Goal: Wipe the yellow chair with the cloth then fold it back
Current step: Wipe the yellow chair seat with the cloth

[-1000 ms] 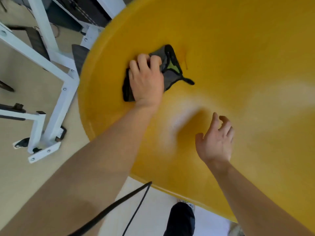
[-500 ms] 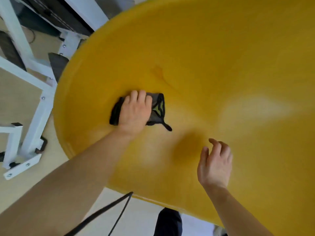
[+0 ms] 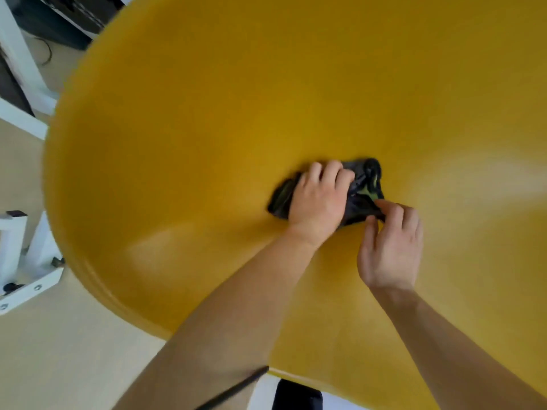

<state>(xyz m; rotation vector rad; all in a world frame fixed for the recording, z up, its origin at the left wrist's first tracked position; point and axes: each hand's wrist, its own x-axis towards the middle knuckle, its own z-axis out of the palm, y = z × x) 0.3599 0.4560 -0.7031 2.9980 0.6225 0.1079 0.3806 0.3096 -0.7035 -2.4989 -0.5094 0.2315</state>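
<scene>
The yellow chair (image 3: 207, 128) fills most of the view, a wide glossy curved shell. A small dark grey cloth (image 3: 365, 184) with black edging and a green patch lies bunched near the shell's middle. My left hand (image 3: 318, 202) presses down on the cloth's left part, fingers curled over it. My right hand (image 3: 387, 244) pinches the cloth's lower right corner between thumb and fingers. Most of the cloth is hidden under my left hand.
A white metal frame (image 3: 26, 261) with bolted feet stands on the beige floor at the left. Dark equipment (image 3: 59, 19) sits at the top left. A black cable (image 3: 233, 389) and a dark shoe (image 3: 296, 398) show at the bottom edge.
My left hand slid the cloth from the chair's left side toward its middle. My right hand, earlier open and hovering apart, has come up and taken hold of the cloth's corner.
</scene>
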